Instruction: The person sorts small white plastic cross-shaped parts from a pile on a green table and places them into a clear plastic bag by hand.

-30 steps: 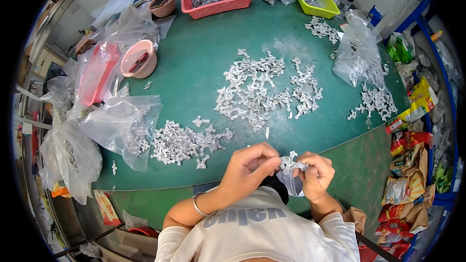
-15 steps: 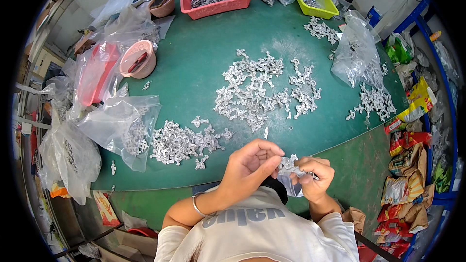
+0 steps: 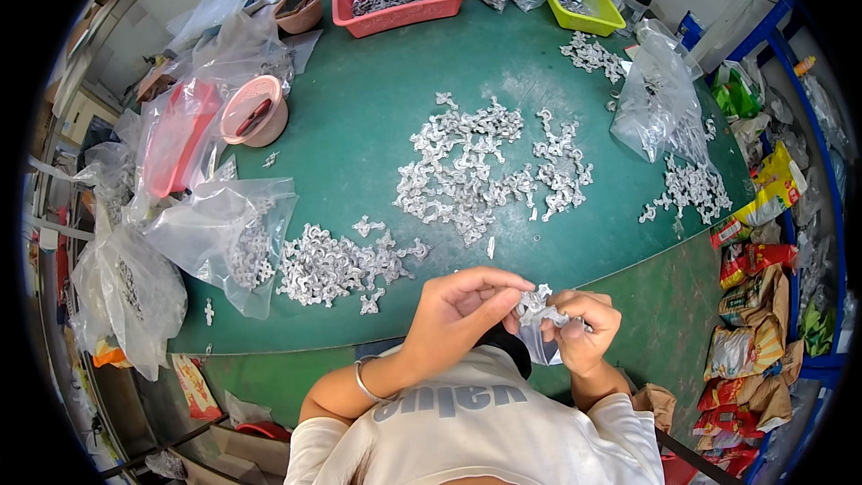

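In front of my body, at the table's near edge, both hands meet at a small cluster of grey metal castings (image 3: 536, 307). My right hand (image 3: 585, 328) is closed on the castings, thumb against curled fingers. From the left, my left hand (image 3: 467, 313) reaches their other side with thumb and bent fingers closed on them; the exact contact is hidden. Below the castings shows a piece of clear plastic (image 3: 542, 350), partly covered by my hands. Beyond my hands lies a wide heap of the same castings (image 3: 462, 171), and a denser pile (image 3: 328, 265) is at the left.
Clear bags of parts (image 3: 242, 238) crowd the left side of the green table (image 3: 350, 126), beside a pink basket (image 3: 267, 130). A red tray (image 3: 404, 15) and a yellow-green tray (image 3: 575, 13) stand at the back. Another bag (image 3: 655, 99) spills castings at the right.
The castings between my hands have turned slightly and more of them shows. My left fingers have straightened a little; my right hand has barely moved.
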The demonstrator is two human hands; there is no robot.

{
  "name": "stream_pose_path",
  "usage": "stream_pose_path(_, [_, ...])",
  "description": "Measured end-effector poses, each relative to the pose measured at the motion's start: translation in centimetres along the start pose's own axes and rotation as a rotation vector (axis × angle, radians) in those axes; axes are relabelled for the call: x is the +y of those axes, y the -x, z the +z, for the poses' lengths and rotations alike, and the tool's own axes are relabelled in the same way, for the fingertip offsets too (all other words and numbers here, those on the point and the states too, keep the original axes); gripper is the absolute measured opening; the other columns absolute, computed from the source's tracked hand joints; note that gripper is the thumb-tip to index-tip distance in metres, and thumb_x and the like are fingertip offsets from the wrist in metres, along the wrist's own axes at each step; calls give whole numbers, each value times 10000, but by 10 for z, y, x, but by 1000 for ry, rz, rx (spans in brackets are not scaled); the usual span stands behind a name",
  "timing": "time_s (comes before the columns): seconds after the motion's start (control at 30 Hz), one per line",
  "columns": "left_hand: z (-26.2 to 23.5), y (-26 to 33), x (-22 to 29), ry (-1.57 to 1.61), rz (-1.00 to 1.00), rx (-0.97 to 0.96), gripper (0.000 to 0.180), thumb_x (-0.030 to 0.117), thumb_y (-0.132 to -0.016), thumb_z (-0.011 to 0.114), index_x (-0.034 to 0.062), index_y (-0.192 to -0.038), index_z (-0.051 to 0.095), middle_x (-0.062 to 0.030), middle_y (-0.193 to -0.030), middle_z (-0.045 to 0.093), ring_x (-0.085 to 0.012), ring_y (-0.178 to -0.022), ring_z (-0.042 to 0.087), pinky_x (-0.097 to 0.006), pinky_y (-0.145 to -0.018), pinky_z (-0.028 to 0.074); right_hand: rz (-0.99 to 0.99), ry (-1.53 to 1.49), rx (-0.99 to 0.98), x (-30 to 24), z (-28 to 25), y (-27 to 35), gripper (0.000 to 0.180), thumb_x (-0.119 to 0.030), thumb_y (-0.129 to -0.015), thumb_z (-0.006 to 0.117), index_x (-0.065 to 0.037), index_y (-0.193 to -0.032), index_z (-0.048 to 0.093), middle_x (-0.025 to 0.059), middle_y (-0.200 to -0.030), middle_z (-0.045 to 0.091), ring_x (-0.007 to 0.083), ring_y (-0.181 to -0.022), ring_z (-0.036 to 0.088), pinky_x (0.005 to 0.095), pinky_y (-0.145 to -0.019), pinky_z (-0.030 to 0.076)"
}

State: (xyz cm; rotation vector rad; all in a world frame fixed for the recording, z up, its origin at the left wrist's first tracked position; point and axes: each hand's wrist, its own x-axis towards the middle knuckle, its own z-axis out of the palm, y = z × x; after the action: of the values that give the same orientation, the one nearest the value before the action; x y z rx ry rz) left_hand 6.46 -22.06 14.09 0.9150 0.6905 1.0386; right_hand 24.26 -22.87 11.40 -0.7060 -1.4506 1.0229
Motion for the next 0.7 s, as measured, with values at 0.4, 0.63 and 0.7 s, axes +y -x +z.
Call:
stream_pose_path(0.4, [1, -3, 1, 35, -37, -15, 187, 35, -886, 503, -46, -1041, 570, -77, -814, 610, -106, -697, 574, -229, -642, 471, 165, -136, 51, 2, -4, 5, 369, -271, -901, 513, 54, -729, 549, 103, -629, 573, 115, -455, 502, 217, -410, 372])
stream_pose_path(0.63, [2, -4, -2, 11, -46, 21, 181, 33, -880, 497, -59, -1015, 574, -93, -808, 617, -143, -690, 599, -253, -646, 484, 254, -205, 69, 2, -4, 5, 382, -266, -919, 474, 54, -728, 556, 113, -661, 597, 91, -447, 476, 210, -394, 339])
stream_pose_path(0.7, [0, -4, -2, 3, -46, 25, 180, 31, -875, 501, -58, -1012, 576, -101, -834, 615, -151, -708, 602, -260, -665, 487, 209, -46, 81, -3, -3, 2, 320, -217, -894, 516, 51, -727, 567, 120, -656, 598, 115, -449, 495, 220, -400, 351])
